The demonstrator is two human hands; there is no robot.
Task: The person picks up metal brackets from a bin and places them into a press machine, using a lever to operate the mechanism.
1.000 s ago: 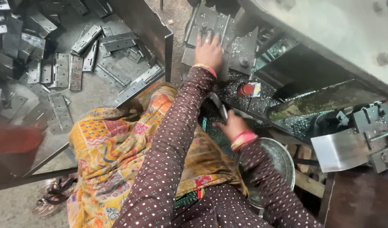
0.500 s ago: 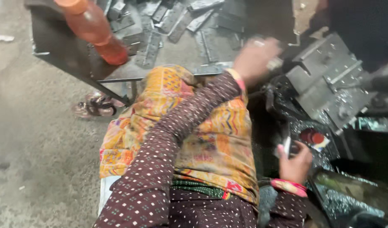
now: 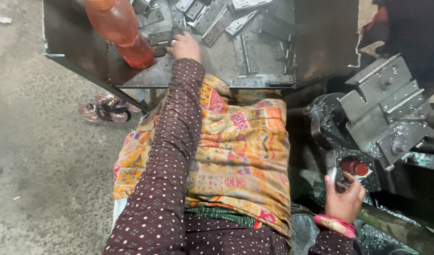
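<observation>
My left hand [image 3: 183, 46] reaches into a dark metal tray [image 3: 321, 42] full of several flat grey hinge plates [image 3: 245, 45]. Its fingers are closed over one hinge plate [image 3: 159, 38] at the tray's left side, beside an orange plastic bottle [image 3: 122, 30]. My right hand [image 3: 344, 197], wearing pink bangles, hovers low on the right by the machine. Its fingers are curled and apart, and I see nothing in them. A small red-capped container [image 3: 354, 166] sits just above it.
A grey steel press fixture [image 3: 384, 106] strewn with metal shavings stands at the right. A patterned yellow cloth [image 3: 240, 156] covers my lap. A sandal [image 3: 106, 108] lies on the concrete floor [image 3: 42, 165] to the left, under the tray's corner.
The view has swung left toward the tray. My left hand has moved from the machine side into the tray and closed on a hinge plate. My right hand stays near the red-capped container.
</observation>
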